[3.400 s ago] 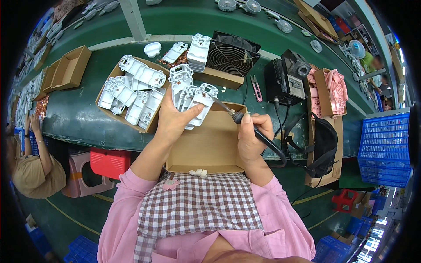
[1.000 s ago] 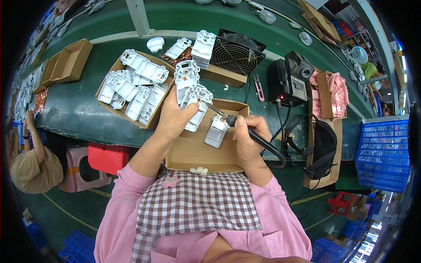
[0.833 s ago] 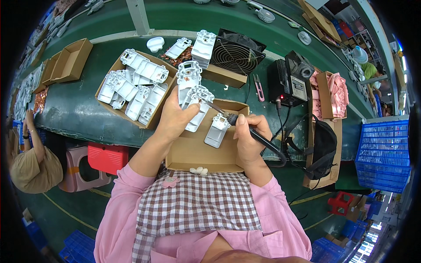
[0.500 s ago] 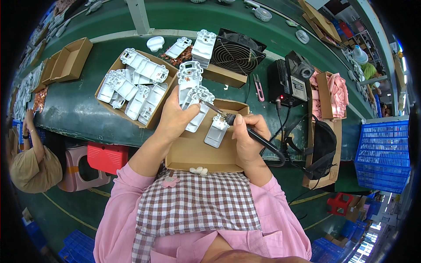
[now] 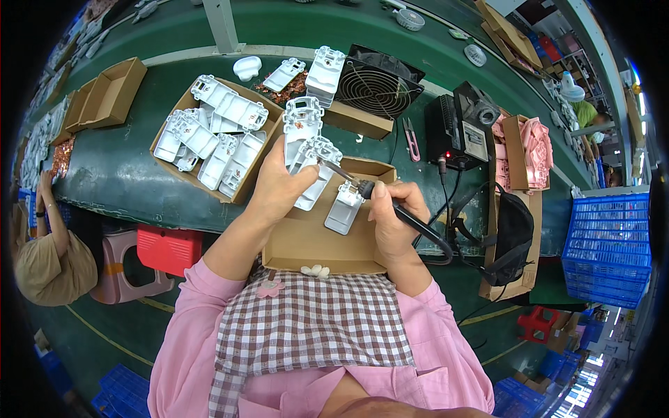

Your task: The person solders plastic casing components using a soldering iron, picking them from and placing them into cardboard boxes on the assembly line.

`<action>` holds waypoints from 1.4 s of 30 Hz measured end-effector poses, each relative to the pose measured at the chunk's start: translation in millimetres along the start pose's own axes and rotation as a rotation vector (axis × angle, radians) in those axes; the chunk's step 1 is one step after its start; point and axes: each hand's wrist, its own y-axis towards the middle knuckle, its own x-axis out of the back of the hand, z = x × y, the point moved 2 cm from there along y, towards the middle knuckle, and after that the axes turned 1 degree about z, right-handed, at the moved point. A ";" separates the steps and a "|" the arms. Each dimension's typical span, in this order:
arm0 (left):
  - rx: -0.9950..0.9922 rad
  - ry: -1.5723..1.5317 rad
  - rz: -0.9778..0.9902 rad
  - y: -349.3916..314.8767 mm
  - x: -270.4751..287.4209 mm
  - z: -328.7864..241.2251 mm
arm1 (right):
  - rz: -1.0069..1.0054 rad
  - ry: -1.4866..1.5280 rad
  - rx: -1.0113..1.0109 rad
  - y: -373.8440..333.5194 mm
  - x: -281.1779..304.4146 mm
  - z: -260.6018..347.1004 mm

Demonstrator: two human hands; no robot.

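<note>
My left hand [image 5: 277, 187] is closed around a white plastic housing [image 5: 315, 155] with a moulded, cut-out end. My right hand [image 5: 398, 217] grips a soldering iron [image 5: 416, 221] by its black handle. The iron's metal tip points left and meets the end of the held housing, close to my left thumb; the exact contact spot is too small to make out. Below both hands lies an open cardboard tray [image 5: 317, 252]. Inside it a single white housing [image 5: 343, 210] rests near the right hand. More housings are stacked just beyond my left hand.
A cardboard box [image 5: 245, 182] of white housings stands left. Behind are coppery small parts [image 5: 277, 95] and a black fan [image 5: 376, 87]. Pink-handled snips [image 5: 412, 141], a black soldering station [image 5: 453, 132] and pink pieces [image 5: 535, 150] sit right. A person [image 5: 56, 258] works far left.
Both hands, the iron and the housing hold nearly the same position. Items on the green conveyor at the back have shifted slightly to the left.
</note>
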 end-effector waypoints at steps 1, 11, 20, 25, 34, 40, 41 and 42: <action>0.017 -0.038 0.007 -0.5 -0.3 -0.9 | -0.012 0.013 0.021 -0.7 1.1 -0.7; 0.074 -0.231 0.086 -1.2 0.0 -5.8 | -0.060 0.117 0.126 -2.8 4.3 2.7; 0.029 -0.165 0.034 -3.0 -6.6 -3.2 | 0.002 -0.026 0.050 -0.6 -1.1 2.2; 0.018 -0.155 0.037 -5.3 -7.8 -7.4 | 0.024 -0.092 0.061 0.9 -3.2 5.4; -0.004 -0.121 0.024 -4.4 -7.0 -6.2 | 0.031 -0.149 0.068 0.5 -4.4 5.6; 0.023 -0.122 0.044 -4.8 -7.1 -7.4 | 0.025 -0.142 0.074 -0.2 -3.4 2.9; 0.031 -0.117 0.054 -4.8 -7.4 -7.3 | -0.011 -0.090 0.061 -1.8 -1.4 -0.7; 0.031 -0.118 0.054 -5.0 -7.2 -7.4 | -0.047 -0.038 0.048 -2.7 -0.2 -2.8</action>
